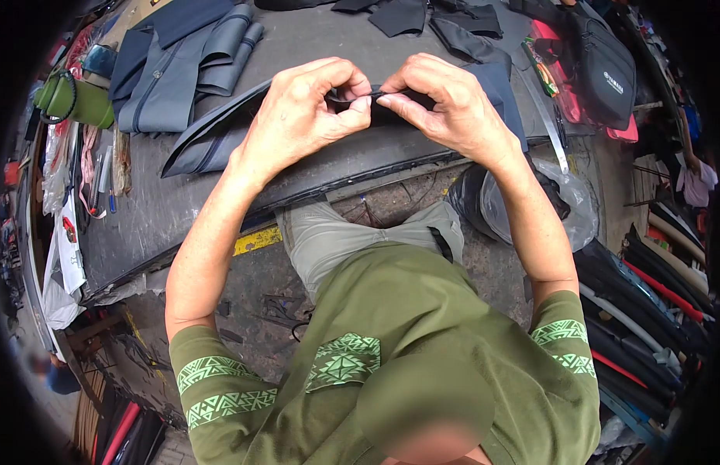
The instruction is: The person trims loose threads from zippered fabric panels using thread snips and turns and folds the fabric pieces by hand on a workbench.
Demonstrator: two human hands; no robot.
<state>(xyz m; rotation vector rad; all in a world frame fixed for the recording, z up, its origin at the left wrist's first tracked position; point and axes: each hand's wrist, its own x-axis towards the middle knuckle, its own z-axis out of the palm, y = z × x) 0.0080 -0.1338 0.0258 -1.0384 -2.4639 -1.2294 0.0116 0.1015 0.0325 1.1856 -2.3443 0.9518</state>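
My left hand [306, 105] pinches the edge of a dark grey fabric piece [209, 147] between thumb and fingers. Close to it, on the right, my right hand [449, 101] grips the same edge in a similar pinch. That edge is lifted towards me, with only a small gap between both sets of fingertips. A flap of the piece stretches out left of my left wrist, showing a darker line along it. Part of the cloth is hidden behind my hands.
Folded grey fabric pieces [170, 81] lie at the table's [143, 225] back left, near a green jug [77, 101]. Dark scraps [399, 17] lie at the back. To the right are a metal ruler [547, 124], a black bag [606, 74] and a clear plastic bag [581, 205].
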